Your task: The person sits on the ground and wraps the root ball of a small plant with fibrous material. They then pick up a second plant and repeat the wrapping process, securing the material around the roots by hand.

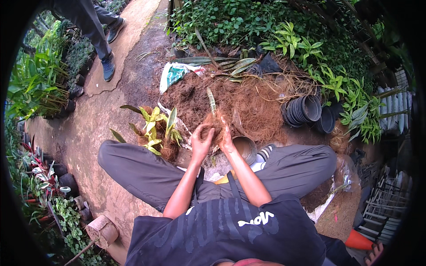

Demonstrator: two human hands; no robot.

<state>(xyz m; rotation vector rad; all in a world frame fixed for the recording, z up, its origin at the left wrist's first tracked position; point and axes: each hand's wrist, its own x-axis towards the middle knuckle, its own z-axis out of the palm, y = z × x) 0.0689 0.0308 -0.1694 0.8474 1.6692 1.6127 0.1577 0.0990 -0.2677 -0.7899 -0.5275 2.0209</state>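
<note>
A snake plant leaf cutting (211,101), green with pale edges, stands upright between my two hands. Brown coconut fibre (214,122) wraps its base. My left hand (202,139) curls its fingers round the fibre from the left. From the other side, my right hand (226,135) presses the same bundle with its fingers fairly straight. Just right of my hands, a round pot (244,148) sits by my foot. A group of yellow-green plants (153,128) with fibre-wrapped roots lies left of my hands. Beyond my hands spreads a heap of loose coconut fibre (262,111) and dark soil (191,95).
Stacked black pots (301,110) lie on the right. A white and green plastic sack (175,75) and cut leaves (239,65) lie beyond the heap. Another person's legs (93,26) stand at upper left. Another hand (375,254) shows at lower right. A clay-coloured pot (103,231) is at lower left.
</note>
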